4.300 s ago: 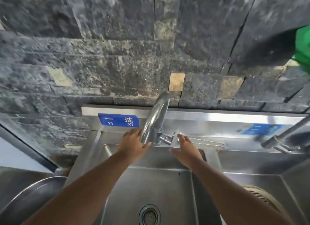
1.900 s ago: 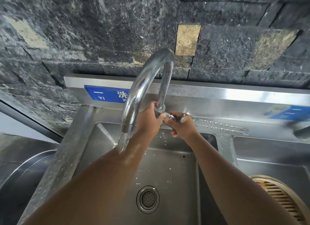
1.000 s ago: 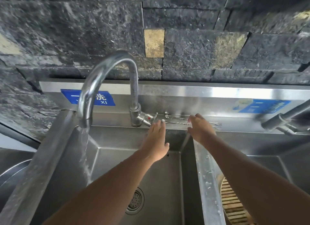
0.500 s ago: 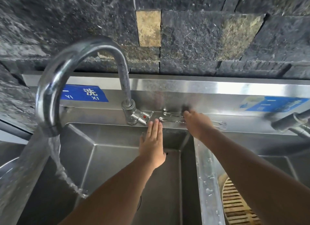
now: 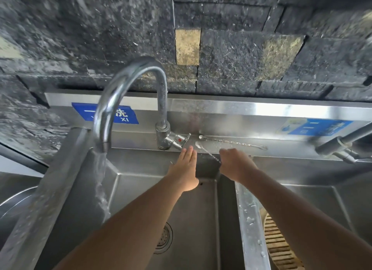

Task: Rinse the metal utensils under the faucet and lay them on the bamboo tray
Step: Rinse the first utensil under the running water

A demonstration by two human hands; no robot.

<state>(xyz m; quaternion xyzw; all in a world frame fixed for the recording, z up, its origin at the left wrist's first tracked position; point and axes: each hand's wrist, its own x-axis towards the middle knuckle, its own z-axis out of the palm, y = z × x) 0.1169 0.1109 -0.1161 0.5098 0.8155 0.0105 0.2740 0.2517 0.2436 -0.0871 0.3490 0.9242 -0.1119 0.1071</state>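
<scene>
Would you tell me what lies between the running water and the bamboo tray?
In the head view, the left basin with its drain, both forearms, then the wet steel divider lie between the stream and bamboo tray.

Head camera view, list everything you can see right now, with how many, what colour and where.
faucet: one, silver gooseneck, on the back ledge, running water into the left basin
bar spoons: two, silver with twisted stems; one lying on the back ledge, one held in the right hand
sink: one, stainless steel, two basins; drain strainer in the left basin
bamboo tray: one, tan slatted, in the right basin, partly hidden
blue labels: two, on the backsplash
second tap: one, grey, far right
stone wall: dark, behind the sink
left hand: open, flat, above the left basin
right hand: closed on a spoon stem
</scene>
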